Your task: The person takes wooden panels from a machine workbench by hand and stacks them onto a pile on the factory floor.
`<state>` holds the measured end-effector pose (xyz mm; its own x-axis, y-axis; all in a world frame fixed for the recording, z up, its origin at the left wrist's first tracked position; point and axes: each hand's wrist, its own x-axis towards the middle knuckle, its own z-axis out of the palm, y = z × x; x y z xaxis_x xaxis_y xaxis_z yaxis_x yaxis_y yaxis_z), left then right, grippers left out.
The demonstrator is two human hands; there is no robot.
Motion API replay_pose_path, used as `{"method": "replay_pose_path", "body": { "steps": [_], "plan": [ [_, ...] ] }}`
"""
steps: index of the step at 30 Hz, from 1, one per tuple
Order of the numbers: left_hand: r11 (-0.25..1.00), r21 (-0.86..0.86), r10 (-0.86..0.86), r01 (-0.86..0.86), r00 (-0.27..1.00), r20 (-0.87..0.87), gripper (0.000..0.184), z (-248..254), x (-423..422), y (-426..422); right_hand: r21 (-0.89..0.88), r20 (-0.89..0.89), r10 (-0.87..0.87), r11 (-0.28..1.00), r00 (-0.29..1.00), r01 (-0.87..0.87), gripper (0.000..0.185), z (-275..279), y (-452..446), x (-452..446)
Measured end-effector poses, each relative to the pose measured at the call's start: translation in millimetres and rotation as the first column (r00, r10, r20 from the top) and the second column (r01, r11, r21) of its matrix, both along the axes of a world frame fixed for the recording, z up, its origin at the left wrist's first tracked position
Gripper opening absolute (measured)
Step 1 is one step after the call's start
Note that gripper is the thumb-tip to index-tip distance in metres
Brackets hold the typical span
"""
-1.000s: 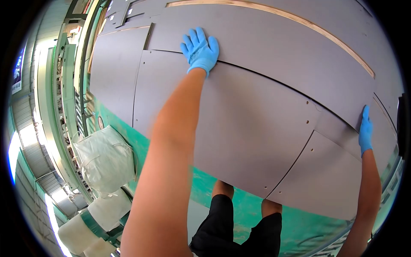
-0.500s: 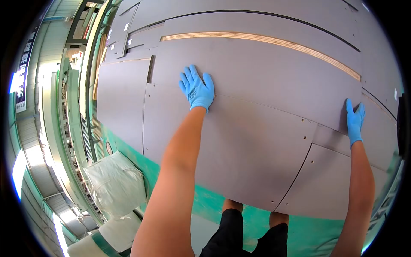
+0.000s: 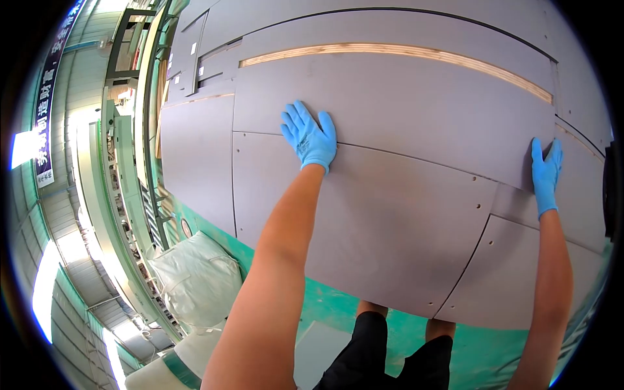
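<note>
My left hand [image 3: 310, 136], in a blue glove, lies flat with its fingers spread on a long grey panel [image 3: 416, 107], near that panel's lower edge. At the panel's right end is my right hand [image 3: 546, 169], also gloved in blue, fingers stretched and thumb apart, touching around the edge. Below the long panel lies a wide grey panel [image 3: 383, 227] with small holes near its corners; a dark seam runs between the two. Another grey panel [image 3: 198, 140] adjoins on the left, and a smaller one [image 3: 513, 273] lies at the lower right.
A strip of bare wood-coloured board [image 3: 390, 49] shows beyond the long panel. More grey pieces with small white labels lie at the far left. A stuffed white sack [image 3: 197, 279] stands on the green floor [image 3: 325, 292] beside long pale green machinery [image 3: 104, 208].
The long panel has shifted left under my hands, and the dark gap at its left end has closed. Its seam with the panel below shows wider and darker. The view has turned slightly.
</note>
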<state>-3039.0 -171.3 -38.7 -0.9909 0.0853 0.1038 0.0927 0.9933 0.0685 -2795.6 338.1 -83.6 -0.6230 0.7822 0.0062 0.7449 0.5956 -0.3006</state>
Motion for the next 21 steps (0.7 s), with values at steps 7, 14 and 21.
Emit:
{"method": "replay_pose_path", "body": {
  "steps": [7, 14, 21],
  "plan": [
    [0.997, 0.078, 0.008, -0.006, 1.0, -0.021, 0.071, 5, 2, 1, 0.182, -0.022, 0.186, 0.967, 0.982, -0.179, 0.075, 39, -74, 16],
    [0.998, 0.067, 0.004, -0.001, 0.999, -0.052, 0.068, 7, -1, 3, 0.05, -0.001, 0.513, 0.857, 0.858, -0.512, 0.071, 79, -223, 12],
    [0.997, 0.078, 0.023, -0.022, 1.0, -0.004, 0.069, 15, -2, 5, 0.132, 0.001, 0.485, 0.867, 0.874, -0.481, 0.063, 73, -227, 9]
  ]
}}
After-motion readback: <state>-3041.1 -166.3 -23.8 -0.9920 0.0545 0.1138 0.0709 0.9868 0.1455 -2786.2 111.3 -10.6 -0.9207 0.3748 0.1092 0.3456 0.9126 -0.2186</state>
